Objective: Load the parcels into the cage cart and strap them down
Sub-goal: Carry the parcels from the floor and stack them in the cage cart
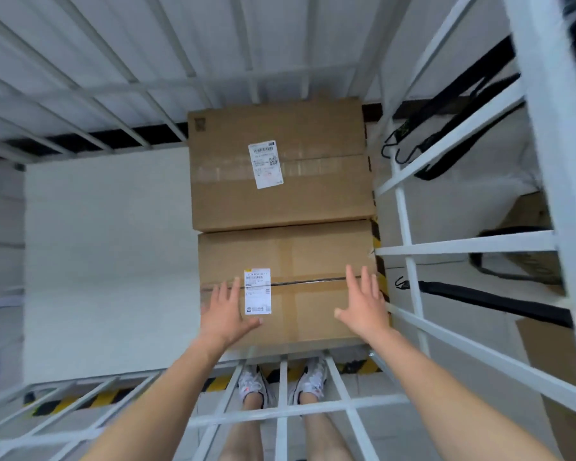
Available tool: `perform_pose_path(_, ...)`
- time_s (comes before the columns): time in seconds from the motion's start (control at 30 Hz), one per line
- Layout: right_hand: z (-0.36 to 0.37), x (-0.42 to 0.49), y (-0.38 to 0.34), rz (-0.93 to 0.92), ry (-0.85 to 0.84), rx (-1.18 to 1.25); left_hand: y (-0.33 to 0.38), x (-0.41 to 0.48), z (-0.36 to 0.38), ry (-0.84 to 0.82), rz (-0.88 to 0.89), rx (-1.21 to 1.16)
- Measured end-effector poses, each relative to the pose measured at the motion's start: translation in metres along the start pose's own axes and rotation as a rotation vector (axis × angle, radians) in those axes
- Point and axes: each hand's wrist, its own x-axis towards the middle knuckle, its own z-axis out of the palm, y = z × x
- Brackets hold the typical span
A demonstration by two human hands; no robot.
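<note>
Near parcel (313,294) abuts far parcel (280,168) inside the cage cart (346,406), along its right side. Left hand (225,314) and right hand (364,306) over it, fingers (236,289) released, spread.

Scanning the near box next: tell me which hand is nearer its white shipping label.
Left. The left hand is right beside the shipping label, on its left; the right hand is over the near box toward its right edge.

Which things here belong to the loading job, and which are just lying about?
Job: white metal cage cart; near brown cardboard parcel; far brown cardboard parcel; black hooked straps; left hand; right hand.
Incidental: yellow-black floor tape; white sneakers.
</note>
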Motion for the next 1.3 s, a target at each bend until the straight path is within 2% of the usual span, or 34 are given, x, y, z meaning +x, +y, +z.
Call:
perform_pose_path(0.2,-0.091,-0.159,-0.039,-0.007,-0.009,0.054,0.074,-0.141,-0.099,0.014,0.194,0.114)
perform_pose_path(0.4,-0.168,-0.269,-0.018,0.041,0.258,0.175,0.137,-0.231,-0.172,0.137,0.470,0.287)
perform_pose_path(0.6,-0.193,-0.359,0.041,0.142,0.492,0.251,0.229,-0.315,-0.188,0.234,0.750,0.315)
perform_pose_path(0.8,-0.165,-0.456,0.156,0.453,0.582,0.456,0.347,-0.404,-0.145,0.171,1.002,0.409)
perform_pose_path(1.03,-0.108,-0.557,0.311,0.782,0.674,0.736,0.498,-0.501,-0.040,0.059,1.248,0.614)
perform_pose_path(1.17,-0.087,-0.590,0.396,0.865,0.723,0.832,0.571,-0.551,0.034,-0.003,1.315,0.667)
perform_pose_path(1.3,-0.071,-0.610,0.466,0.905,0.750,0.912,0.615,-0.579,0.092,-0.046,1.310,0.679)
